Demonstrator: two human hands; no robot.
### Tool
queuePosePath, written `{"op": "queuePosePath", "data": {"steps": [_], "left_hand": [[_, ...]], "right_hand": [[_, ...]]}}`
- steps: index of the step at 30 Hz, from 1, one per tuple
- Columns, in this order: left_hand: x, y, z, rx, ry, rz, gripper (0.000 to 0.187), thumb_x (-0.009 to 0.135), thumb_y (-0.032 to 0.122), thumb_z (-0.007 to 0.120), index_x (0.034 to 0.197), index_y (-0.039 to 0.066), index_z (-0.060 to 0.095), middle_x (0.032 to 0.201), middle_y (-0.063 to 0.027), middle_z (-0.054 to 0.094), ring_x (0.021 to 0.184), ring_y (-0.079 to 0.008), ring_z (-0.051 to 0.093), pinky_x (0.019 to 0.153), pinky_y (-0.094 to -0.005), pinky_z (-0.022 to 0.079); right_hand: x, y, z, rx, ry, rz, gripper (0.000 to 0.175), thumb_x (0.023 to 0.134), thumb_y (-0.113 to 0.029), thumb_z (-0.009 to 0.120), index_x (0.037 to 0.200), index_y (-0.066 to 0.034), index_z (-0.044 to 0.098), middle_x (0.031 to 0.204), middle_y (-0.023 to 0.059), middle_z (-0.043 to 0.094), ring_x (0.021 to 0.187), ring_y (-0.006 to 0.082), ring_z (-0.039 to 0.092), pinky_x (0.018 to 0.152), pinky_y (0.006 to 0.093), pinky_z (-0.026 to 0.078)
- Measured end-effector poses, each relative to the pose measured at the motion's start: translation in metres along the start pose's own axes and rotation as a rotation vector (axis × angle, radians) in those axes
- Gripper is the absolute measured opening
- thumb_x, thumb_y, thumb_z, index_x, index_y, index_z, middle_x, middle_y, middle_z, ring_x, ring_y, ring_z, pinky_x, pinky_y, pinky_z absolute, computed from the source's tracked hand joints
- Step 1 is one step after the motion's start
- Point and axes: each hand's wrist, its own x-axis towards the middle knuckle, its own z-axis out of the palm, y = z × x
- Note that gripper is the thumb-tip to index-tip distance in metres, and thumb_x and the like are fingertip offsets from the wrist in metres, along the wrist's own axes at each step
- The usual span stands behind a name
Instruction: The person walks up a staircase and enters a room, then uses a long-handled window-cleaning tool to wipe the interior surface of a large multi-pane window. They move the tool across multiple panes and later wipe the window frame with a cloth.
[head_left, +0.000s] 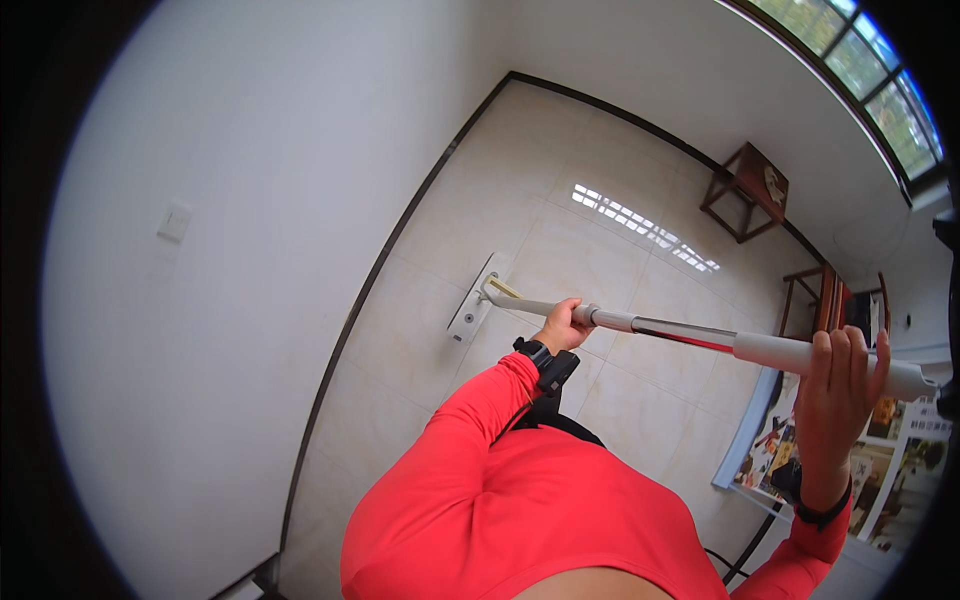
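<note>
A flat mop with a telescopic metal pole (684, 333) reaches across the view, its flat white head (475, 300) lying on the tiled floor near the dark skirting. My left hand (564, 325) is closed round the lower part of the pole, next to a grey collar. Towards the right edge, my right hand (838, 379) wraps over the thick pale grip at the pole's upper end. Both wrists wear black straps with small devices. The side of the mop head that faces the floor is hidden.
A white wall with a switch plate (175, 222) rises at the left. Against the far wall stands a dark wooden stool (756, 184) with a small object on it. More wooden furniture (829, 300) and a table with printed sheets (769, 450) are at the right.
</note>
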Motion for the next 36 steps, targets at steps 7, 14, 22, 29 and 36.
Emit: {"op": "queuePosePath", "data": {"steps": [7, 14, 22, 29, 36], "left_hand": [[-0.025, -0.006, -0.067, -0.073, -0.168, 0.313, 0.012, 0.085, 0.009, 0.056, 0.093, 0.001, 0.050, 0.095, -0.0118, 0.055, 0.090, -0.0266, 0.056, 0.084, -0.0456, 0.050], [-0.012, -0.009, -0.073, -0.347, -0.136, 0.452, 0.022, 0.090, 0.010, 0.054, 0.106, -0.002, 0.045, 0.104, -0.0145, 0.053, 0.096, -0.0295, 0.056, 0.088, -0.0470, 0.050], [-0.062, -0.049, -0.029, -0.387, -0.175, 0.593, 0.028, 0.090, 0.010, 0.057, 0.111, -0.002, 0.043, 0.112, -0.0163, 0.049, 0.102, -0.0315, 0.053, 0.090, -0.0469, 0.050], [-0.146, -0.075, -0.003, -0.364, -0.178, 0.757, 0.026, 0.091, 0.023, 0.060, 0.106, 0.005, 0.049, 0.098, -0.0111, 0.054, 0.088, -0.0276, 0.058, 0.080, -0.0492, 0.055], [-0.244, -0.161, -0.028, -0.377, -0.162, 1.048, 0.026, 0.089, 0.021, 0.062, 0.104, 0.004, 0.051, 0.092, -0.0119, 0.057, 0.083, -0.0279, 0.060, 0.079, -0.0466, 0.053]], "right_hand": [[0.018, 0.043, 0.022, 0.452, 0.135, -0.446, 0.053, 0.068, -0.008, 0.074, 0.114, -0.0015, 0.050, 0.122, 0.0120, 0.049, 0.122, 0.0315, 0.043, 0.112, 0.0534, 0.022], [0.057, 0.079, 0.076, 0.998, 0.977, -0.202, 0.081, 0.084, -0.029, 0.069, 0.142, 0.0016, 0.022, 0.143, 0.0237, 0.030, 0.135, 0.0372, 0.029, 0.109, 0.0501, 0.028], [0.092, -0.031, 0.100, 2.335, -0.015, -0.549, 0.068, 0.083, -0.024, 0.071, 0.136, 0.0003, 0.035, 0.118, 0.0155, 0.057, 0.104, 0.0190, 0.057, 0.092, 0.0305, 0.043], [0.108, -0.107, 0.026, 2.583, -0.486, -1.084, 0.021, 0.093, -0.019, 0.055, 0.080, -0.0077, 0.043, 0.061, 0.0020, 0.044, 0.060, 0.0136, 0.045, 0.072, 0.0320, 0.044], [0.141, -0.144, -0.051, 2.560, -0.450, -0.734, 0.025, 0.090, -0.024, 0.061, 0.074, -0.0063, 0.054, 0.059, 0.0031, 0.049, 0.058, 0.0132, 0.049, 0.064, 0.0318, 0.046]]}}
